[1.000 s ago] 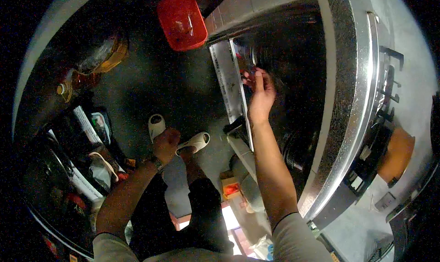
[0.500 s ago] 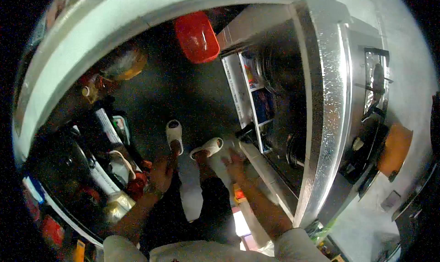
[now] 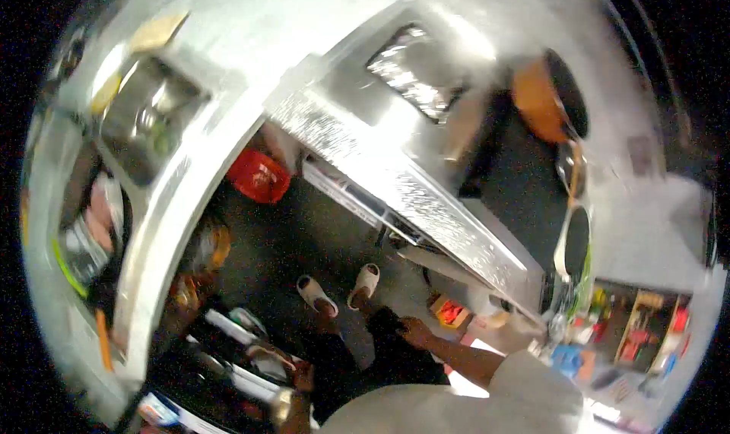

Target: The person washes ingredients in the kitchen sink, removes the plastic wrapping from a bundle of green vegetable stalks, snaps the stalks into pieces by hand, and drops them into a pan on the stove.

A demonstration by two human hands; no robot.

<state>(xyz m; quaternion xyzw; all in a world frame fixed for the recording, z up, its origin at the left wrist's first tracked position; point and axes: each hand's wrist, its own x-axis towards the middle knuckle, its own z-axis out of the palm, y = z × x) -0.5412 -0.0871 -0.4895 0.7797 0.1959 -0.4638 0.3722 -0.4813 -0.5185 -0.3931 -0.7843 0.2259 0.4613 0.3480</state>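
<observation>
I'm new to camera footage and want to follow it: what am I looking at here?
There is no machine here: a person works bare-handed. Every picture comes from one camera worn on the head, facing forward and down, so you look past their own body to the slippers on the floor. The view looks bent and partly blurred.

The right hand is by the dark trousers; the left hand is beside dim clutter. I cannot make out anything held.

The counter has a sink; farther right are a sheet of foil and an orange pan. A red bin sits lower down.
</observation>
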